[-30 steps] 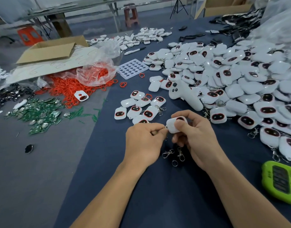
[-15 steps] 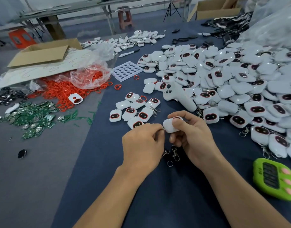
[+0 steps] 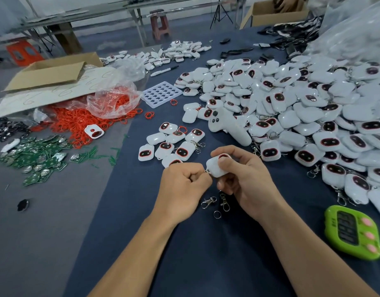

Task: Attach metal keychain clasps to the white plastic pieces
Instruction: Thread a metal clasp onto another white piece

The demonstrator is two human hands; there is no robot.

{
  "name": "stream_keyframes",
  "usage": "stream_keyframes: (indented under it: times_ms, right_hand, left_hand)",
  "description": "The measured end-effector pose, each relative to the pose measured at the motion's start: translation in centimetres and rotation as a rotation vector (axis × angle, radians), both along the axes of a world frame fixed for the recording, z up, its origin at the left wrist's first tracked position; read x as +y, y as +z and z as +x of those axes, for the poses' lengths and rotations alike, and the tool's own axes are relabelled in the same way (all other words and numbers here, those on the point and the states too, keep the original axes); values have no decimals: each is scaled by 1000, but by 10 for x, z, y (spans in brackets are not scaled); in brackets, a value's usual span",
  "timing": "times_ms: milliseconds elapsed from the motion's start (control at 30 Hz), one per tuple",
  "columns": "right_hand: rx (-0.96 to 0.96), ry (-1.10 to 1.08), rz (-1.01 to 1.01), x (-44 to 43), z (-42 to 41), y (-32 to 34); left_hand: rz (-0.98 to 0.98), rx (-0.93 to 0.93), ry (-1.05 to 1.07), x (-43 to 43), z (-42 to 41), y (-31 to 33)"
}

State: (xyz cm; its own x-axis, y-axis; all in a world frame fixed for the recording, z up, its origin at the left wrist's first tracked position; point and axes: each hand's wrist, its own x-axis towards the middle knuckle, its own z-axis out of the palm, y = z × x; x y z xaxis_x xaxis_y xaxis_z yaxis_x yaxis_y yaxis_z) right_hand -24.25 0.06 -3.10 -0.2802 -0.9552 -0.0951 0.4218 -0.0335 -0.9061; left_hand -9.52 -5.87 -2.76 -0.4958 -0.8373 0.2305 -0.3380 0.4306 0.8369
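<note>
— Well, has anything moved in the last second?

— Barely. The right hand (image 3: 247, 179) keeps its fingers and thumb curled round one white plastic piece (image 3: 216, 167), held just above the blue cloth (image 3: 206, 254). The left hand (image 3: 182, 185) stays bunched at the piece's lower-left corner, pinching something small and metallic there, the clasp ring (image 3: 207, 171) by the look of it.

— So the ring isn't through yet?

— I can't tell; the fingertips hide the join. Since both hands hold the same pose as a second ago, I judge the threading is midway: fiddly work still in hand, not a finished piece.

— And the stock?

— Two spare clasps (image 3: 208, 202) and a loose ring (image 3: 217, 214) lie on the cloth right under the hands, untouched. The small group of pieces (image 3: 174, 142) sits just beyond, and the big heap (image 3: 302, 108) lies to the right.
</note>
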Motion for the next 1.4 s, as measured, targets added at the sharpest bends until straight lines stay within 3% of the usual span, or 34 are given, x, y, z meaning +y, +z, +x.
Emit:
stream_keyframes:
  times_ms: [200, 300, 400, 533, 733, 1000, 1167, 1333, 1400]
  right_hand:
    - [142, -31, 10, 1, 4, -2]
    - [190, -49, 21, 0, 6, -2]
    - [93, -62, 23, 0, 5, 0]
    - [-52, -42, 34, -2, 1, 1]
    - [-125, -41, 56, -4, -3, 3]
    - [-179, -31, 18, -1, -7, 4]
    - [-273, -14, 0, 2, -11, 5]
    - [-173, 138, 82, 4, -11, 5]
    - [-245, 76, 55, 3, -12, 9]
  left_hand:
    - [-355, -340, 57, -4, 4, -9]
    - [-421, -432, 99, -2, 4, -11]
    - [-355, -372, 146, 1, 2, -9]
    - [-178, -122, 130, -1, 2, -3]
    - [60, 33, 159, -8, 3, -3]
    - [171, 219, 176, -14, 5, -5]
    - [132, 169, 282, -14, 5, -6]
    - [-18, 20, 340, -8, 4, -4]
    - [-43, -11, 372, -5, 4, -2]
